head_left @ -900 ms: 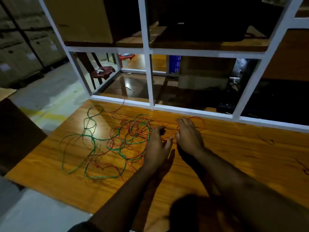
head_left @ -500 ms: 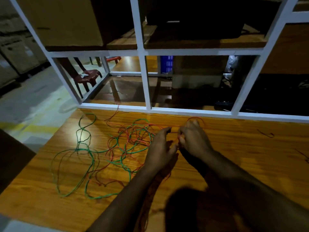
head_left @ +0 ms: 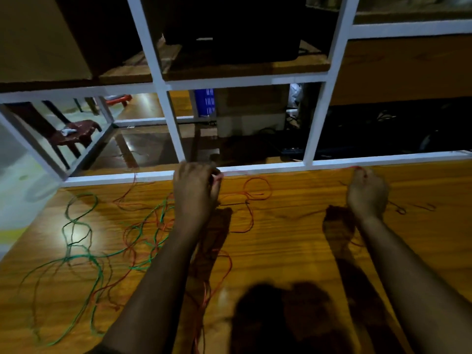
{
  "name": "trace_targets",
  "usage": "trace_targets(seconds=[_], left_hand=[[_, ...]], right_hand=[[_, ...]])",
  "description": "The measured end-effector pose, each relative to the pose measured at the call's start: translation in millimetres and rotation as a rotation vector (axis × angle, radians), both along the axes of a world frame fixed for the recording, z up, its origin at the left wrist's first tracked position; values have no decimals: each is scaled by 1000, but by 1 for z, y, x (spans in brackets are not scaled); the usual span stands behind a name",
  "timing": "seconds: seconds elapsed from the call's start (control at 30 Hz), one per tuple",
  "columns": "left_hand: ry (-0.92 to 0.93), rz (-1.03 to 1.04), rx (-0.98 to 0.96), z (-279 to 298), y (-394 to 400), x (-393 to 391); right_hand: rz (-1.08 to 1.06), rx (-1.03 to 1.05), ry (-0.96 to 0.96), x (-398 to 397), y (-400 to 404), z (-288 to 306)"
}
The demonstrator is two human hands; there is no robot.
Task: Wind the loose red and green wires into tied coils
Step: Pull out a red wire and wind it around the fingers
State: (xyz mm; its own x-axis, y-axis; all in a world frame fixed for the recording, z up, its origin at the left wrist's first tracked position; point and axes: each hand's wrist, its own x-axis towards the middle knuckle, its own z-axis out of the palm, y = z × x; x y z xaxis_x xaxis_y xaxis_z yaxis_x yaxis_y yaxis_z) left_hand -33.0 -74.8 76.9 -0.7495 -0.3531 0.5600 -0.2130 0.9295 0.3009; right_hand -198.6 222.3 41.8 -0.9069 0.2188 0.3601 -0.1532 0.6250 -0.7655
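- A person's two bare forearms reach out over a wooden table (head_left: 293,241), seen from above by a head-worn camera in dim light.
- The left hand (head_left: 195,186) is curled into a loose fist near the table's far edge, its fingertips pinching a red wire (head_left: 258,198).
- The right hand (head_left: 367,191) is held well apart from the left, also near the far edge, with its fingers curled and pinching the same red wire.
- A thin red strand runs roughly straight between the two hands, just in front of the table's far edge.
- More red wire lies in loose loops on the table between the hands, and trails toward the near edge.
- A green wire (head_left: 79,256) sprawls in tangled loops on the left part of the table, mixed with red strands.
- A white shelf frame (head_left: 163,80) stands along the table's far edge.
- A dark red plastic stool (head_left: 76,134) shows through the frame, beyond the table's far left corner.
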Motion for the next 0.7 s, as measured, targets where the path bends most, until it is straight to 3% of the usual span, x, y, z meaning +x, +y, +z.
trace_targets(seconds=[0.1,0.23,0.33,0.47,0.6,0.7], left_hand=[[27,59,144,9,-9,4],[-4,-19,149,25,28,-9],[-61,-73,83,32,63,-27],[-111,-107,-19,36,91,-42],[-161,-218,-106,43,130,-53],[-170,-215,-146,45,156,-61]], right_hand=[[70,-68,-125,-5,18,-9],[483,184,-415,3,-1,-10],[597,331,-565,6,-4,-16],[574,390,-377,-7,18,-3],[553,127,-10,-3,22,40],[414,215,299,5,25,64]])
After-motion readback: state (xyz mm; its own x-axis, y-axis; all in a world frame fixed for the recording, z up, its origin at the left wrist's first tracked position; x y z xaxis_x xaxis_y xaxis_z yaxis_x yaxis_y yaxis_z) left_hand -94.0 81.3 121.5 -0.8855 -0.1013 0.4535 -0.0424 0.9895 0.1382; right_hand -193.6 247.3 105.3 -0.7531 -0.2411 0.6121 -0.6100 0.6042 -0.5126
